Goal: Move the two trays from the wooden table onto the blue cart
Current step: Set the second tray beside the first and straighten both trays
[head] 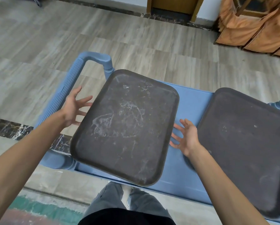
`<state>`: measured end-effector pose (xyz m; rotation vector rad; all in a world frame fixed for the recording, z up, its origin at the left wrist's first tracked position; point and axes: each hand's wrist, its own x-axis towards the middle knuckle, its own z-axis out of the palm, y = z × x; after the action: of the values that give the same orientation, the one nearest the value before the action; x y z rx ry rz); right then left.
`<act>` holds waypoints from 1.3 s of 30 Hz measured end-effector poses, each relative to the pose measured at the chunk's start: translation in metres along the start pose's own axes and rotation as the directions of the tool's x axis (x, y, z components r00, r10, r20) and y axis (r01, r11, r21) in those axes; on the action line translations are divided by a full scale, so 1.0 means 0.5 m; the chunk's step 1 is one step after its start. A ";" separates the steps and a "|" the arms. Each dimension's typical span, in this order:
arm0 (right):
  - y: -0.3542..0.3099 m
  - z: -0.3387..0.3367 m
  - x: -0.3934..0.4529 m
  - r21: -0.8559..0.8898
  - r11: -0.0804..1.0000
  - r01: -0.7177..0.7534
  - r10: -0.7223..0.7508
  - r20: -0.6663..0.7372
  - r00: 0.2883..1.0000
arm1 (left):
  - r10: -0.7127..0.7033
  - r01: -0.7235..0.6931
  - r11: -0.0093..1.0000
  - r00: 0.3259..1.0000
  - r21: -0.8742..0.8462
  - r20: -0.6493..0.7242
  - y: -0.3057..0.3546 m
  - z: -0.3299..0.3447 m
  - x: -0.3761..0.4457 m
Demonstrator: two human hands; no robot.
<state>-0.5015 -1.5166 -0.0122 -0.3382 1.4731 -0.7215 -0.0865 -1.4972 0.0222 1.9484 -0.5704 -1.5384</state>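
Two dark, scuffed rectangular trays lie on the blue cart [191,101]. The left tray [126,125] rests at the cart's left end, overhanging its front edge. The right tray [245,148] lies at the right end. My left hand [74,108] is open beside the left tray's left edge, fingers spread, just off the rim. My right hand [186,135] is open in the gap between the two trays, palm toward the left tray's right edge. Neither hand grips anything.
The cart's ribbed blue handle [66,91] arches on the left, close behind my left hand. A wood-pattern floor [136,38] surrounds the cart. Orange cloth-draped furniture [256,28] stands at the far right, a wooden door frame [173,5] at the back.
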 end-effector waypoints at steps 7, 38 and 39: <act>-0.046 -0.035 0.001 -0.055 0.998 0.012 -0.014 -0.048 0.999 | -0.032 0.047 0.992 0.991 -0.117 0.127 -0.026 0.021 -0.006; 0.479 0.063 -0.216 -0.794 -0.275 0.542 -0.501 0.600 0.624 | 0.675 -0.592 -0.190 0.500 0.783 0.542 -0.472 0.178 -0.209; 0.484 0.064 -0.214 -0.794 -0.287 0.535 -0.521 0.598 0.609 | 0.703 -0.582 -0.187 0.483 0.791 0.522 -0.474 0.182 -0.209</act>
<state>-0.4078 -1.2755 -0.0753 -2.3647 1.5258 -0.1398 -0.2060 -1.2713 -0.0775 1.6809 -2.4951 -0.1707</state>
